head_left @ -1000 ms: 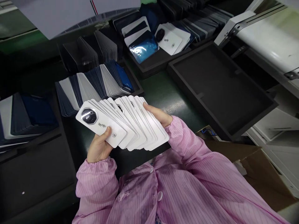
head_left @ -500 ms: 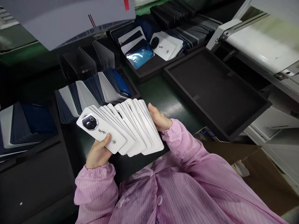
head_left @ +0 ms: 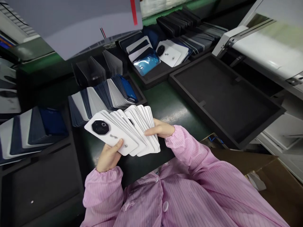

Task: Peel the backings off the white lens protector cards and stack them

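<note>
A fanned stack of white phone back panels is spread between my two hands above the dark tabletop. The front panel shows a black round-cornered camera area and small dark markings. My left hand grips the stack's lower left, thumb on the front panel's face; its other fingers are behind and mostly hidden. My right hand pinches the right end, thumb across the front and fingers behind the panels. Just beyond the fan, a row of white and dark blue panels leans in a black tray.
More panels lean at the left above a black tray. At the back, another tray holds white and blue pieces. A black foam tray lies at the right, near a white roller machine. A cardboard box stands lower right.
My right thumb has moved from the stack's right edge onto the front of the panels. The fan has become narrower, its right end drawn in. The view has shifted slightly.
</note>
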Tool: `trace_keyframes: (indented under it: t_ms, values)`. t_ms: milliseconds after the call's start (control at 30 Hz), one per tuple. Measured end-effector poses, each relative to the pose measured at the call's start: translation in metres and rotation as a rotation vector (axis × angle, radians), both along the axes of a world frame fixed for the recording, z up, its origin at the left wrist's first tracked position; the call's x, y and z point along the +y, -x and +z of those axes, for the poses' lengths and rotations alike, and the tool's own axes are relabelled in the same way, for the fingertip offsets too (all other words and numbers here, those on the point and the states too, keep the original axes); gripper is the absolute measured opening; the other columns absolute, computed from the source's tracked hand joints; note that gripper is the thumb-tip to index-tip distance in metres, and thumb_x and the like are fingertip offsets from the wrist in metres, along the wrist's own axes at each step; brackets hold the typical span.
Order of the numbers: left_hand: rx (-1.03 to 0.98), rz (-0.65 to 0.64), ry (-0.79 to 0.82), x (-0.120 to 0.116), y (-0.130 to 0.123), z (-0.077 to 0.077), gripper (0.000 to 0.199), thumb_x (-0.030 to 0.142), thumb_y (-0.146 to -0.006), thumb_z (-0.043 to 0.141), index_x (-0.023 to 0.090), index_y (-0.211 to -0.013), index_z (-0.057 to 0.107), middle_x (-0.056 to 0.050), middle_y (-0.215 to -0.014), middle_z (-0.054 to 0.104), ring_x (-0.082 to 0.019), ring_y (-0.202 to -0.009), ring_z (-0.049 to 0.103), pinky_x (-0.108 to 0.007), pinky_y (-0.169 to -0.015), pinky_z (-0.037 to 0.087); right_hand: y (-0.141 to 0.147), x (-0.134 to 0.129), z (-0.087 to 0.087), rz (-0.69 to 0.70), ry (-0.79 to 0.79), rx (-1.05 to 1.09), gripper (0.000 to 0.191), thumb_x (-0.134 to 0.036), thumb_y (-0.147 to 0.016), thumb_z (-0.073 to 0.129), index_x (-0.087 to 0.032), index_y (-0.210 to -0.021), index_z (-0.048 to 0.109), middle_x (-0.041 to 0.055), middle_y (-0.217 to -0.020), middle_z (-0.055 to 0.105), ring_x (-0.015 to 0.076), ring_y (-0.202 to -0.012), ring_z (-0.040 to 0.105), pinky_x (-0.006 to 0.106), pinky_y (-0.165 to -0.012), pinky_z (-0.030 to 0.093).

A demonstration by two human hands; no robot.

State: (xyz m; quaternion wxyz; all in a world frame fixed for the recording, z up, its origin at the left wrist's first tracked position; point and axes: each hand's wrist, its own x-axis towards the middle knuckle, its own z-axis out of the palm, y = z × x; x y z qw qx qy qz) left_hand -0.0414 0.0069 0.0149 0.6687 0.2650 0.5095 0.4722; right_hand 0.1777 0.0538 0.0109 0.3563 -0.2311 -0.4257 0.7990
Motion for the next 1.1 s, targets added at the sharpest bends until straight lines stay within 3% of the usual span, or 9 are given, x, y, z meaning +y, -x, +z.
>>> trace_keyframes:
  t_ms: [200,333,467,633,700,767,867,1000,1100]
  values:
    - [0.351,-0.175,-0.239,-0.004,-0.008,-0.014,0.031,0.038,-0.067,0.080,0.015,-0.087,0.073,-0.010,-0.094,0.076,-0.029,-0.096,0.069,-0.046,-0.095,0.050,0.019,-0.004,0.002,-0.189,-0.526,-0.257,0.082,-0.025,-0.064,0.082,-0.019,-0.138,0.045,0.0097,-0.144,0.048,0.0271,-0.137,0.041,0.045,-0.118,0.026]
    - [0.408,-0.215,-0.413,-0.006,-0.014,-0.018,0.030,0.040,-0.071,0.076,0.018,-0.092,0.072,-0.008,-0.091,0.075,-0.027,-0.098,0.069,-0.045,-0.100,0.047,0.021,-0.006,0.000,-0.117,-0.701,-0.258,0.083,-0.028,-0.072,0.076,-0.020,-0.145,0.035,0.0100,-0.145,0.048,0.0242,-0.134,0.045,0.041,-0.117,0.030]
    - [0.344,-0.220,-0.486,-0.004,-0.020,-0.022,0.050,0.038,-0.068,0.078,0.019,-0.112,0.065,-0.009,-0.094,0.074,-0.027,-0.106,0.066,-0.046,-0.100,0.046,0.015,-0.003,-0.003,-0.065,-0.750,-0.282,0.083,-0.036,-0.071,0.076,-0.019,-0.143,0.039,0.0105,-0.140,0.053,0.0262,-0.133,0.046,0.040,-0.112,0.036]
    - [0.381,-0.282,-0.503,0.000,-0.026,-0.028,0.056,0.036,-0.058,0.084,0.016,-0.107,0.065,-0.009,-0.092,0.074,-0.030,-0.097,0.069,-0.049,-0.091,0.052,0.007,-0.004,0.000,-0.004,-0.810,-0.330,0.084,-0.041,-0.066,0.079,-0.016,-0.139,0.043,0.0137,-0.139,0.052,0.0300,-0.134,0.044,0.044,-0.112,0.035]
    - [0.384,-0.223,-0.534,0.000,-0.029,-0.030,0.063,0.033,-0.055,0.086,0.017,-0.110,0.062,-0.010,-0.100,0.073,-0.030,-0.099,0.068,-0.049,-0.093,0.051,0.009,-0.008,-0.003,-0.092,-0.781,-0.336,0.098,-0.043,-0.057,0.086,-0.017,-0.139,0.041,0.0153,-0.139,0.050,0.0312,-0.132,0.047,0.046,-0.113,0.033]
    - [0.360,-0.136,-0.557,-0.001,-0.033,-0.031,0.065,0.032,-0.056,0.085,0.017,-0.114,0.058,-0.012,-0.109,0.071,-0.029,-0.102,0.067,-0.049,-0.094,0.051,0.015,-0.015,-0.008,-0.321,-0.711,-0.351,0.114,-0.043,-0.049,0.090,-0.019,-0.144,0.031,0.0158,-0.140,0.047,0.0311,-0.131,0.047,0.047,-0.114,0.032]
    - [0.332,-0.032,-0.544,-0.002,-0.038,-0.031,0.065,0.030,-0.060,0.083,0.017,-0.118,0.054,-0.014,-0.107,0.071,-0.029,-0.099,0.069,-0.050,-0.092,0.052,0.028,-0.029,-0.017,-0.564,-0.612,-0.352,0.111,-0.039,-0.062,0.084,-0.024,-0.148,0.015,0.0156,-0.142,0.044,0.0278,-0.132,0.046,0.047,-0.113,0.033]
    - [0.286,-0.058,-0.536,-0.008,-0.041,-0.030,0.082,0.028,-0.059,0.084,0.016,-0.129,0.043,-0.014,-0.101,0.072,-0.029,-0.093,0.071,-0.049,-0.087,0.054,0.041,-0.045,-0.028,-0.510,-0.560,-0.337,0.112,-0.041,-0.066,0.080,-0.024,-0.148,0.007,0.0169,-0.150,0.031,0.0290,-0.137,0.039,0.048,-0.115,0.031]
    - [0.253,-0.054,-0.568,-0.019,-0.041,-0.038,0.099,0.030,-0.060,0.084,0.021,-0.140,0.026,-0.017,-0.119,0.065,-0.030,-0.110,0.064,-0.048,-0.097,0.048,0.040,-0.051,-0.039,-0.498,-0.548,-0.353,0.109,-0.047,-0.064,0.079,-0.023,-0.146,0.011,0.0163,-0.150,0.030,0.0315,-0.140,0.034,0.050,-0.117,0.026]
